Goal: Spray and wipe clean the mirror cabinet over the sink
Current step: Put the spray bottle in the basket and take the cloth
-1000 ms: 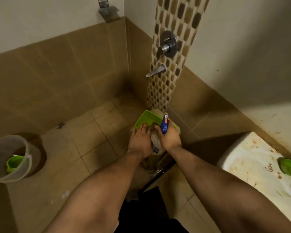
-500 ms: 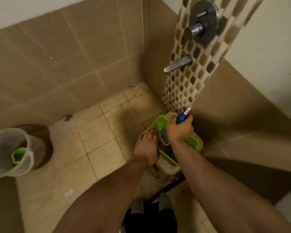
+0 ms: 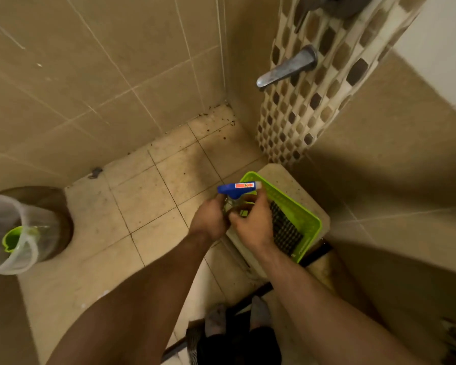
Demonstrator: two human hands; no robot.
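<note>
The left hand and right hand both curl round the bottle, held between them over the basket, blue head uppermost, nozzle pointing right (mirror out of view).

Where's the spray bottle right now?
Centre of the head view: the spray bottle is held between the left hand and right hand, beside the green basket.

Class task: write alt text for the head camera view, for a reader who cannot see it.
A left hand and right hand grip a blue-topped spray bottle over a green basket in a tiled shower corner. A clear bucket stands at left, a tap above.
</note>
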